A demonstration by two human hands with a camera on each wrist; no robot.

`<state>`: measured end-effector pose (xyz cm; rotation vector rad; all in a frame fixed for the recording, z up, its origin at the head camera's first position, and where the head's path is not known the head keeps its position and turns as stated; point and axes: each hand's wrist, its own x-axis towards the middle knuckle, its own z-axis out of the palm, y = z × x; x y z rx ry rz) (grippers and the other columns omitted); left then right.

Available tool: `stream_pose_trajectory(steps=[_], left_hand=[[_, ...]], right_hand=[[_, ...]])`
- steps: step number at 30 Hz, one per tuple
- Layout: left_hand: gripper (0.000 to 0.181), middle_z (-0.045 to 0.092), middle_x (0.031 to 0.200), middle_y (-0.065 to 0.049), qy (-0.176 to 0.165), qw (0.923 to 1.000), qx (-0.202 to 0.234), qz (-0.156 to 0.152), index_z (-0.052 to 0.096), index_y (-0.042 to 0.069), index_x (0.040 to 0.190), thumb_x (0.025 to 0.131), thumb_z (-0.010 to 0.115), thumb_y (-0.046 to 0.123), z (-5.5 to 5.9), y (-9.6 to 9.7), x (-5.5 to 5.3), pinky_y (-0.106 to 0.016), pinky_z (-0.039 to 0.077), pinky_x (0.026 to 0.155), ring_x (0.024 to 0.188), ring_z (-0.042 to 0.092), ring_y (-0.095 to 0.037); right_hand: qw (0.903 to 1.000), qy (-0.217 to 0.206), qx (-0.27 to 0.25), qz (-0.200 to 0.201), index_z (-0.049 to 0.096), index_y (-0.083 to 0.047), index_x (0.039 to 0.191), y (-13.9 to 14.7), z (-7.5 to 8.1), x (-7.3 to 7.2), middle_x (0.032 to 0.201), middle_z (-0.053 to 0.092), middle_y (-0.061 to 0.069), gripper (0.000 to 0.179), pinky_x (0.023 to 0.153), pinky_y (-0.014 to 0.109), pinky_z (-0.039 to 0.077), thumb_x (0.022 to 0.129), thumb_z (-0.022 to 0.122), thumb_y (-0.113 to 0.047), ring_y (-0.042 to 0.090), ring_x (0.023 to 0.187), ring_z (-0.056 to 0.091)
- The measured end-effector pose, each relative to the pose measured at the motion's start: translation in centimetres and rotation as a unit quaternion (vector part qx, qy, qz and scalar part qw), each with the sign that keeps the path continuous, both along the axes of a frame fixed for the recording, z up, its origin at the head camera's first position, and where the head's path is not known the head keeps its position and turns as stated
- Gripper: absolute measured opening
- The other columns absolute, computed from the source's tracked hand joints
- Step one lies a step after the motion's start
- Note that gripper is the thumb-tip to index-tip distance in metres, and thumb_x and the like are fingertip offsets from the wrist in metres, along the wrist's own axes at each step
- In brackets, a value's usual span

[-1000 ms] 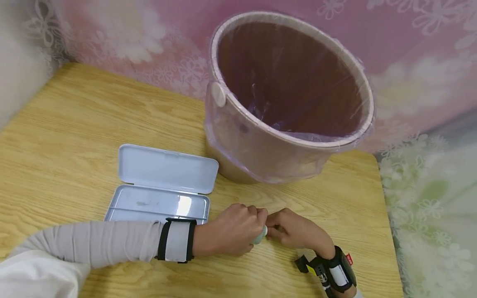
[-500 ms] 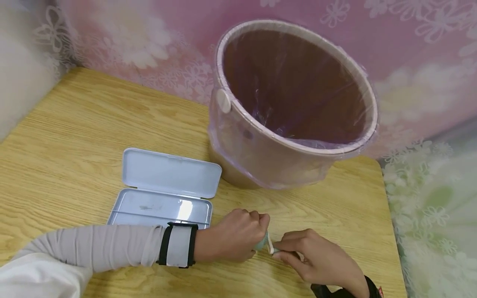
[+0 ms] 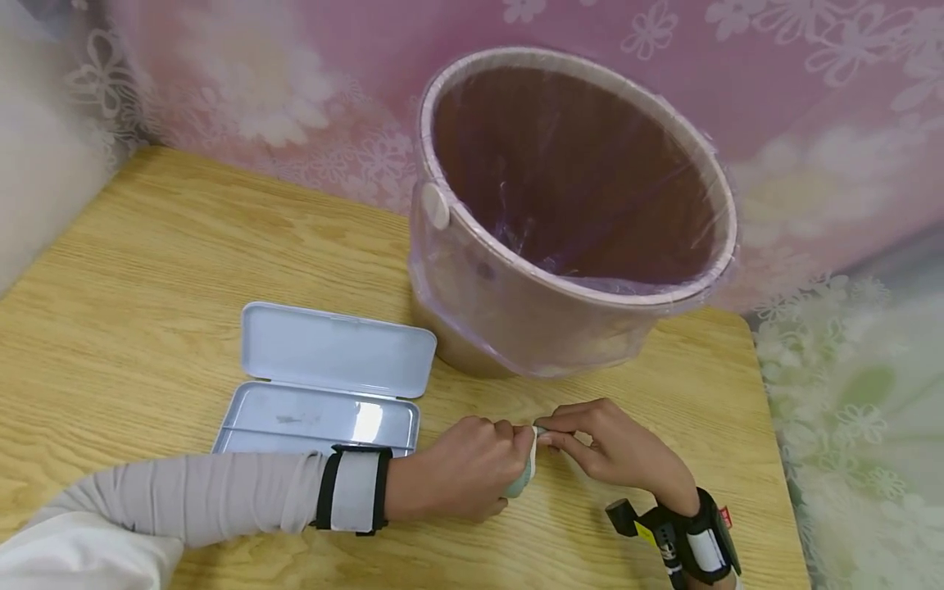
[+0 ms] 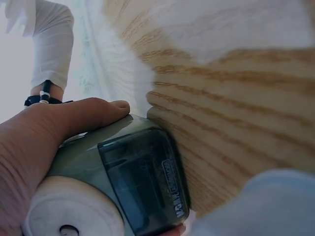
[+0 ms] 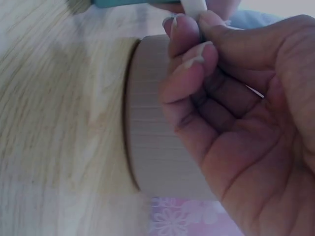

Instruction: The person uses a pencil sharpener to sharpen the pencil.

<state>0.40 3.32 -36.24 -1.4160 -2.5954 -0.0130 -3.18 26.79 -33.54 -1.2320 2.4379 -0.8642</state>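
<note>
My left hand [image 3: 460,467] grips a green hand-crank pencil sharpener [image 3: 520,483] above the table. In the left wrist view, the sharpener has a dark see-through drawer [image 4: 145,182] and a round white face [image 4: 74,211] with a hole. My right hand [image 3: 619,451] pinches the small grey knob [image 3: 542,431] at the end of the white crank arm [image 3: 533,459], which points upward in the head view. The right wrist view shows thumb and forefinger at the white crank [image 5: 193,6], the other fingers curled. Most of the sharpener is hidden by my left hand in the head view.
A pale blue pencil case [image 3: 335,348] lies with its lid raised, partly behind my left forearm. Behind both hands stands a large beige bucket [image 3: 472,328] lined with clear plastic. The wooden table [image 3: 184,254] meets a flowered pink curtain [image 3: 295,90] at the back.
The crank has turned from pointing down half a second ago to pointing up. My right hand has moved up with its knob. The left hand stays nearly still around the sharpener.
</note>
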Motion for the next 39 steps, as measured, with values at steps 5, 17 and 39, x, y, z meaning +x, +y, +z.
stream_pose_trajectory(steps=[5, 17, 39], left_hand=[[0.060, 0.057, 0.071, 0.007, -0.011, 0.9999, -0.003, -0.006, 0.060, 0.012, 0.104, 0.074, 0.081, 0.059, 0.1, 0.0, -0.1, -0.017, 0.044, 0.047, 0.053, 0.052, -0.003], [0.057, 0.053, 0.068, 0.009, 0.002, 1.0000, -0.001, -0.003, 0.059, 0.014, 0.097, 0.072, 0.081, 0.060, 0.2, 0.3, 0.0, -0.017, 0.038, 0.044, 0.050, 0.046, -0.002], [0.034, 0.045, 0.060, 0.011, 0.040, 0.9988, -0.014, 0.022, 0.057, 0.016, 0.090, 0.076, 0.074, 0.042, 0.3, 0.5, 0.5, -0.015, 0.030, 0.039, 0.047, 0.039, 0.001]], right_hand=[[0.9994, -0.023, 0.011, 0.025, 0.076, -0.012, 0.117, 0.2, -0.6, -0.9, 0.080, 0.067, -0.005, 0.023, 0.060, 0.019, 0.048, 0.100, 0.060, -0.007, -0.008, 0.066, 0.047], [0.9911, -0.111, 0.028, 0.067, 0.069, -0.018, 0.089, -0.3, -2.8, -0.5, 0.070, 0.060, -0.005, 0.021, 0.057, 0.013, 0.041, 0.104, 0.056, -0.010, -0.011, 0.061, 0.040], [0.9928, -0.049, 0.104, 0.035, 0.056, -0.025, 0.078, -1.5, 1.3, 6.5, 0.070, 0.035, -0.020, 0.028, 0.055, 0.009, 0.034, 0.106, 0.054, -0.021, -0.011, 0.062, 0.029]])
